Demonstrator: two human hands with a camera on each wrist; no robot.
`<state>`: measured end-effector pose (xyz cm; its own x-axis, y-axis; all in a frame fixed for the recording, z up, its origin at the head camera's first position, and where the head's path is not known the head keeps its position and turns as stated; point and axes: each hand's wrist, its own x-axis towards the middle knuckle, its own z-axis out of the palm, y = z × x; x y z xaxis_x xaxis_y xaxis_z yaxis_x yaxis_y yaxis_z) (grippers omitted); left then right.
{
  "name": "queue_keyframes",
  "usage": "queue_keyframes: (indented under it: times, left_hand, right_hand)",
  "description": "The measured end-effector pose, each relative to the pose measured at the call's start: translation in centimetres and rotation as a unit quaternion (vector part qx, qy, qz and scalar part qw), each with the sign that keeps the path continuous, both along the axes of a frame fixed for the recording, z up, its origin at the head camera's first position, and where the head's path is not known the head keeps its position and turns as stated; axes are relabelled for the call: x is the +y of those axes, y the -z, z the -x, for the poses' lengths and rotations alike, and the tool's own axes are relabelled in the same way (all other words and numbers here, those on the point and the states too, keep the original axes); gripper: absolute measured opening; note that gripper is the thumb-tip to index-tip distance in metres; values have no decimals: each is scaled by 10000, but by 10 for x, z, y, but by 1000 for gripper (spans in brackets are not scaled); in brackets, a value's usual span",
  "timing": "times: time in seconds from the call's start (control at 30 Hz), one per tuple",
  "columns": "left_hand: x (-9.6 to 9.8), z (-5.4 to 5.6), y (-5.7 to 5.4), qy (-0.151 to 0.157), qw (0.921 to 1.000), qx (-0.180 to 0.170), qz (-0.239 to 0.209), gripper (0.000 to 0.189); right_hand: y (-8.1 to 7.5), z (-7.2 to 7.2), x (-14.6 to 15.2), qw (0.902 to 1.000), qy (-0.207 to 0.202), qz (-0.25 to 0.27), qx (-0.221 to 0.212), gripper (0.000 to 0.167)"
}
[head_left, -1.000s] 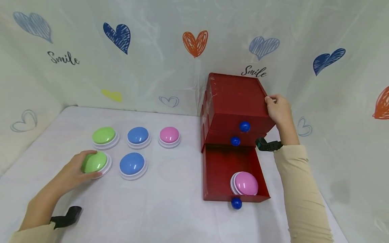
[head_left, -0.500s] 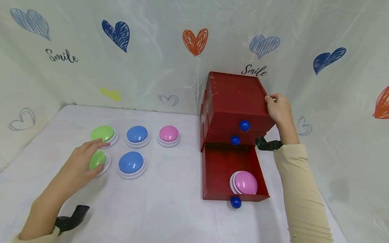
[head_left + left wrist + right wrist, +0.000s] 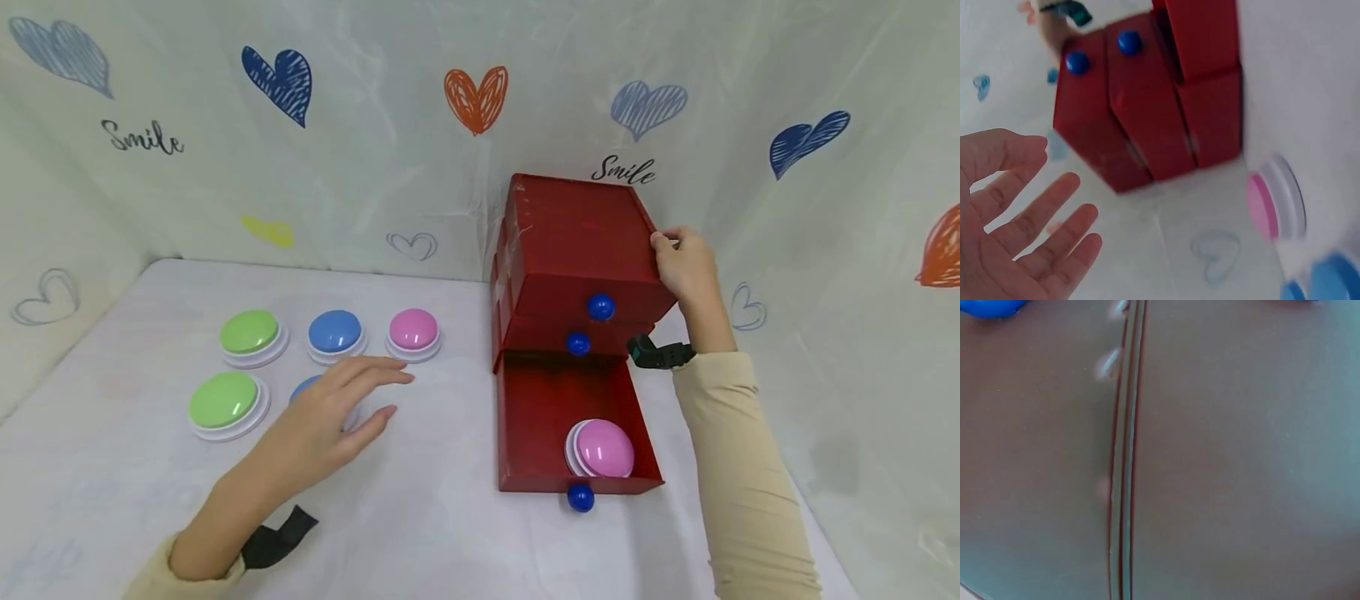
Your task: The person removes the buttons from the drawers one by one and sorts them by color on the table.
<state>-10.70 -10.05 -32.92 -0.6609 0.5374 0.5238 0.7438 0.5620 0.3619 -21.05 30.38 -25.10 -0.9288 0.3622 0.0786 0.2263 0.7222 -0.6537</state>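
Note:
My left hand [image 3: 322, 425], its fingers spread and holding nothing, hovers over the nearer blue push button [image 3: 306, 387], hiding most of it. In the left wrist view the same hand [image 3: 1022, 225] shows loose fingers with a gap between thumb and fingertips. My right hand [image 3: 684, 262] grips the upper right edge of the red drawer box [image 3: 585, 225]. The box's bottom drawer [image 3: 532, 417] stands pulled out, and a pink push button [image 3: 603, 448] leans inside at its front right. The right wrist view shows only red panels [image 3: 1229, 450] and their seam.
Left on the white table are two green push buttons [image 3: 249, 332], another blue push button [image 3: 334, 332] and a smaller pink push button [image 3: 413, 329]. Blue knobs [image 3: 601, 307] stick out from the drawers. A heart-printed curtain [image 3: 345, 167] hangs behind.
My left hand has left the nearer green push button and moved right to above the nearer blue one. My right hand stays at the box's edge.

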Motion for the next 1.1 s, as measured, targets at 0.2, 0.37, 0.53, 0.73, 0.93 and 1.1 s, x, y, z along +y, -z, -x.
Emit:
queue_keyframes:
  times: [0.2,0.37,0.53,0.73,0.93,1.1]
  left_hand:
    - [35,-2,2,414,9971,-598,228,40]
    - [61,1,3,745,9913,-1030,350,42]
    - [85,6,5,999,9829,-1435,581,45]
    - [112,13,8,1264,9726,-1817,709,47]
    - [133,20,12,1475,9664,-1963,762,48]
    - [148,24,18,1667,9629,-2025,630,46]
  right_hand:
    - [0,1,-2,10000,-24,47,-8,54]
    - [-1,0,0,10000,-8,17,15,54]
    - [-1,-1,0,10000,7,53,-3,54]
    - [-1,-1,0,10000,24,57,-12,55]
    - [1,0,0,10000,45,52,-17,54]
    - [3,0,1,10000,64,53,-33,54]
